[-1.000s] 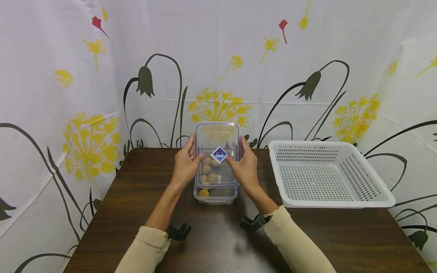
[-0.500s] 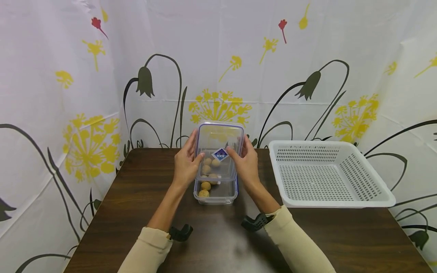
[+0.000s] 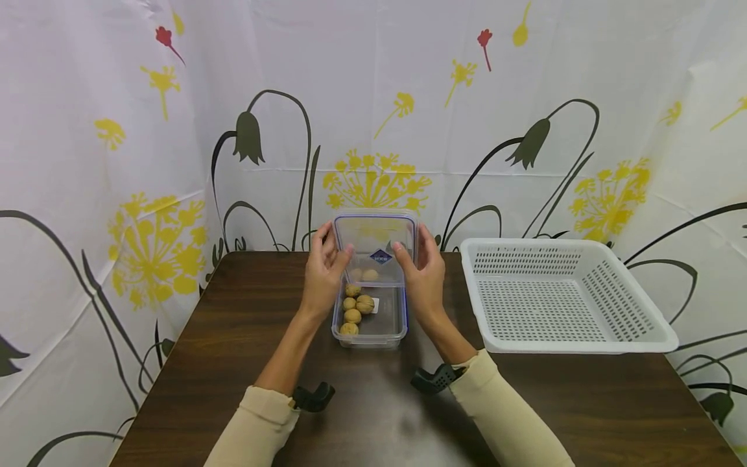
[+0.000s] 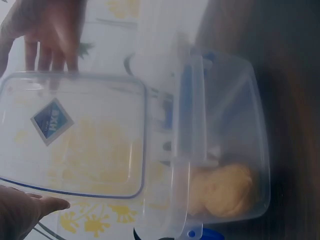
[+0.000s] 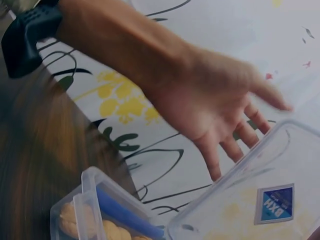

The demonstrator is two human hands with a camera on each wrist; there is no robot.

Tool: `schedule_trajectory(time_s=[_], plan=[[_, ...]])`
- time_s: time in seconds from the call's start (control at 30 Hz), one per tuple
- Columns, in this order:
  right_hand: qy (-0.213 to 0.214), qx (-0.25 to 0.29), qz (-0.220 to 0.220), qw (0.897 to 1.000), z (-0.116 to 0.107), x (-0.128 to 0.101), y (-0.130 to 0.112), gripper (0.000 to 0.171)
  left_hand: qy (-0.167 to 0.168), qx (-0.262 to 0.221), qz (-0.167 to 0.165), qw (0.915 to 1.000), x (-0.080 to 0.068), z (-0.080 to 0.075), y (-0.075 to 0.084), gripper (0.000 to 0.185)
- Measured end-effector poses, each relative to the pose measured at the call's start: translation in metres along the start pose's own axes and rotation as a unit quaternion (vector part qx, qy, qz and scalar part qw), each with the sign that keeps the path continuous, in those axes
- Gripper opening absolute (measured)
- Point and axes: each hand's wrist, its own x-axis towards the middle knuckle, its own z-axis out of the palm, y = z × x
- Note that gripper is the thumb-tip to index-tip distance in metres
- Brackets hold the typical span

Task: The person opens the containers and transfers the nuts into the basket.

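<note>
Toward the far edge of the worktop (image 3: 373, 402), a clear box (image 3: 369, 341) holds walnuts (image 3: 365, 304). Over its far half, the left hand (image 3: 321, 279) and right hand (image 3: 425, 282) grip a tilted lid (image 3: 373, 241), thumbs in front, fingers round its sides. A basket (image 3: 578, 347) fills the far right corner.

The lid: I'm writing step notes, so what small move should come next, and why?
Probably carry the lid aside: the left hand and right hand hold it raised and tilted, yet in the head view it overlaps the box's far end.
</note>
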Motion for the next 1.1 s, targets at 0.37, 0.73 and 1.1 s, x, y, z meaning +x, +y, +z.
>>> schedule_trajectory(time_s=[0.37, 0.73, 1.1], plan=[[-0.002, 0.027, -0.055, 0.998, 0.000, -0.001, 0.006, 0.053, 0.083, -0.145, 0.004, 0.9860, -0.001, 0.010, 0.002, 0.061], [0.012, 0.056, -0.012, 0.998, 0.002, 0.000, 0.006, 0.054, 0.129, -0.148, 0.037, 0.9799, 0.000, 0.019, -0.001, 0.026], [0.063, 0.123, 0.021, 0.990, 0.007, 0.002, 0.005, 0.049, 0.120, -0.136, 0.032, 0.9829, 0.000, 0.021, -0.004, 0.009]])
